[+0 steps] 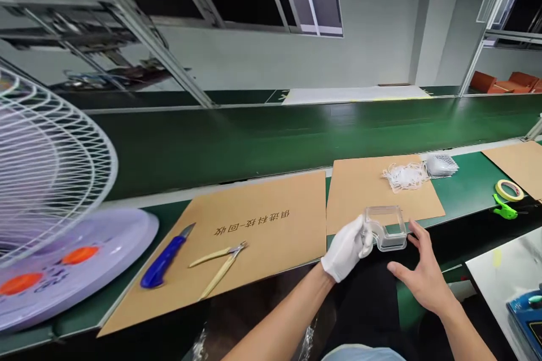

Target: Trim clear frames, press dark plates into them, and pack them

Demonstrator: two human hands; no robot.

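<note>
My left hand (348,245), in a white glove, grips a clear plastic box (386,227) by its left side, above the bench's front edge. My bare right hand (423,273) is just right of the box, thumb and fingers spread apart, with nothing held. Beyond the box, a brown cardboard sheet (351,192) carries a heap of thin white loops (405,176). Beside the heap sits a stack of small clear-wrapped pieces (441,165), whose kind I cannot make out.
On the left cardboard sheet (271,254) lie a blue-handled knife (166,259) and cutting pliers (222,259). A caged fan (55,163) stands far left. Yellow tape (509,190) and a green cutter (505,208) lie right. A green conveyor belt (271,135) runs behind.
</note>
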